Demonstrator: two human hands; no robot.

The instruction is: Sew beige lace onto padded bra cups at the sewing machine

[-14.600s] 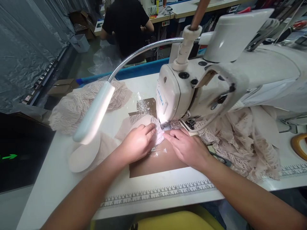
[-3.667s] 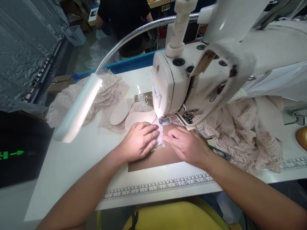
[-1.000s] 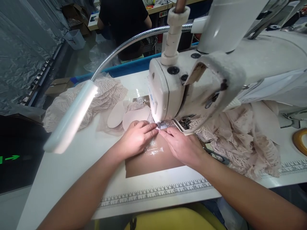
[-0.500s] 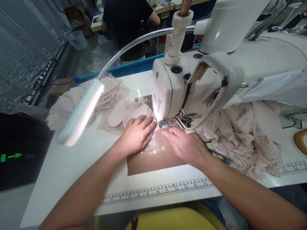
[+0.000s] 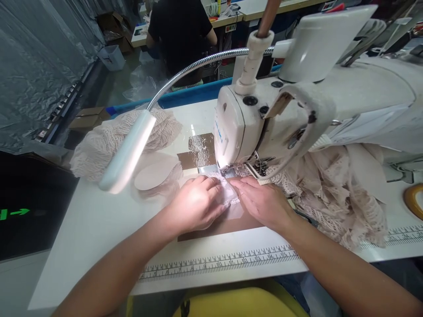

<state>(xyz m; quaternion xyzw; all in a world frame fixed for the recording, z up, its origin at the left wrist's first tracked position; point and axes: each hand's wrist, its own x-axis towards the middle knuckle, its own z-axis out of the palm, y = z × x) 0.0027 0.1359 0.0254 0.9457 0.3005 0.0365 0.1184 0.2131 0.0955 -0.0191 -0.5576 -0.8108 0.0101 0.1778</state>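
My left hand [image 5: 194, 204] lies on a small white lace piece [image 5: 228, 192] just in front of the presser foot [image 5: 228, 171] of a white sewing machine [image 5: 264, 119], its fingers curled and pressing the lace down. My right hand [image 5: 262, 200] rests flat at the lace's right edge, fingers extended toward the needle. The lace sits on a brown plate [image 5: 228, 222] set in the white table [image 5: 99, 229]. A beige oval pad [image 5: 155, 176] lies left of my left hand.
A gooseneck lamp [image 5: 128, 149] hangs over the table's left part. Piles of beige lace lie at the back left [image 5: 109, 136] and under the machine arm at right [image 5: 340, 193]. A ruler strip [image 5: 218, 264] runs along the front edge. A person in black [image 5: 181, 31] sits beyond.
Both hands have pulled back toward me from the presser foot, and more white lace now shows between them. The beige pad lies further left than before.
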